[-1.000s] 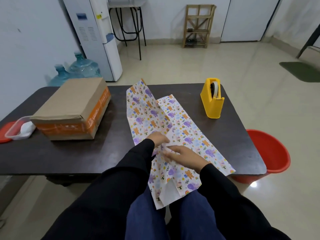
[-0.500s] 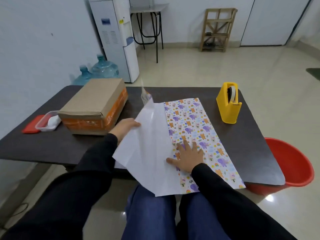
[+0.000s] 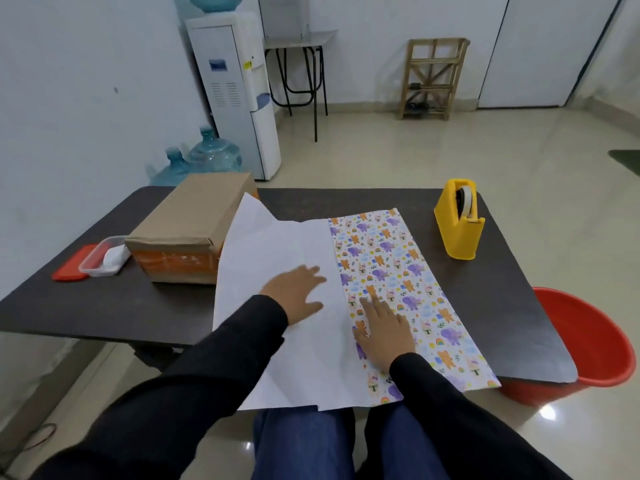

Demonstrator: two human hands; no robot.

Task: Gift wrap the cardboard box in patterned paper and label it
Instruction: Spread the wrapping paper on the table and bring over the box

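Well, wrapping has barely begun. The patterned paper (image 3: 398,271) lies on the table (image 3: 104,306), half white side up. The left hand (image 3: 298,296) and right hand (image 3: 384,327) press flat on it, gripping nothing. The cardboard box (image 3: 194,230) sits bare at the left, crowding the paper's edge. The tape holder (image 3: 459,223) stands at the right.

It looked like a plain office or back room rather than a home: bare white walls, a glossy tiled floor (image 3: 415,157), and a water dispenser (image 3: 235,95) with spare blue jugs (image 3: 214,154) beside it. A dark desk (image 3: 346,199) carried a yellow tape dispenser (image 3: 459,223). A metal-legged side table (image 3: 301,38) and a wooden rack (image 3: 434,77) stood near white doors (image 3: 540,46).
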